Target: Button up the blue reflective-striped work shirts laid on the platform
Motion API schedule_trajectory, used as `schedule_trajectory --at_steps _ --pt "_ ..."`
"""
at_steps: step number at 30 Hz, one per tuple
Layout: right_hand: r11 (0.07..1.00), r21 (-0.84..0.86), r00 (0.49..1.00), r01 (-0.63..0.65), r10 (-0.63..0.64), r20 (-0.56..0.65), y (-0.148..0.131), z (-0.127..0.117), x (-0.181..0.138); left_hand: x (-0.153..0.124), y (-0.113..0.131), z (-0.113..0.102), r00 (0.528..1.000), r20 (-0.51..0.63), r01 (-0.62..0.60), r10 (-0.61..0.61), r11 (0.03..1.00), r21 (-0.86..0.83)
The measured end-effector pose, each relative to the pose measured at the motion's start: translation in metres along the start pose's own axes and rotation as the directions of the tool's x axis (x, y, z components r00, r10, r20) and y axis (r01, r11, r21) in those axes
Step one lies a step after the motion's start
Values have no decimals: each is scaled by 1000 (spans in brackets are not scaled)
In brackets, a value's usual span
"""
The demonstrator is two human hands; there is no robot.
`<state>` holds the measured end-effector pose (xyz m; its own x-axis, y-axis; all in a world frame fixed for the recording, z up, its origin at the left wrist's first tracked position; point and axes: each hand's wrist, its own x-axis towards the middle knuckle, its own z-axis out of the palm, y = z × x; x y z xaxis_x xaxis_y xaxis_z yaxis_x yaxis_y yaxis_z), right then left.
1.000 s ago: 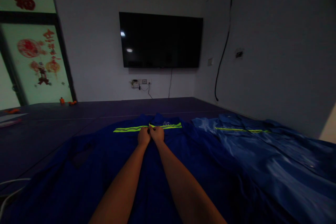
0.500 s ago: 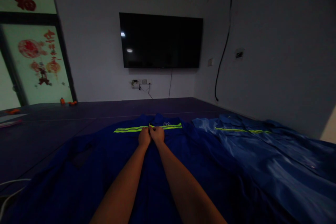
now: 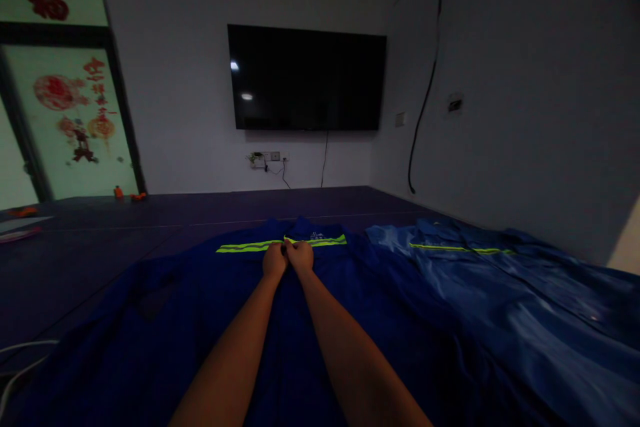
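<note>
A dark blue work jacket (image 3: 165, 320) with a yellow-green reflective stripe (image 3: 240, 247) lies spread flat on a dark surface in front of me. My left hand (image 3: 275, 260) and my right hand (image 3: 301, 257) sit side by side at the jacket's chest, just below the stripe. Both are closed, their fingertips pinching the front opening of the jacket. Which small part they grip is too dim to make out.
A second, lighter blue jacket (image 3: 500, 293) with its own reflective stripe lies to the right. A wall-mounted television (image 3: 306, 77) hangs ahead above sockets and cables. A door with red decorations (image 3: 70, 120) stands at the left. White cables (image 3: 20, 363) lie at the lower left.
</note>
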<state>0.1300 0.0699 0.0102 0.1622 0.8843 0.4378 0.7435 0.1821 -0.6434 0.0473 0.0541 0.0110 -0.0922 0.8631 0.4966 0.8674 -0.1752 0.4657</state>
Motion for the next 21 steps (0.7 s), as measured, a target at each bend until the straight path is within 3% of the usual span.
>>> schedule_trajectory --at_steps 21 --pt "994 91 998 -55 57 -10 1 2 1 -1 2 -1 1000 9 -15 15 1000 3"
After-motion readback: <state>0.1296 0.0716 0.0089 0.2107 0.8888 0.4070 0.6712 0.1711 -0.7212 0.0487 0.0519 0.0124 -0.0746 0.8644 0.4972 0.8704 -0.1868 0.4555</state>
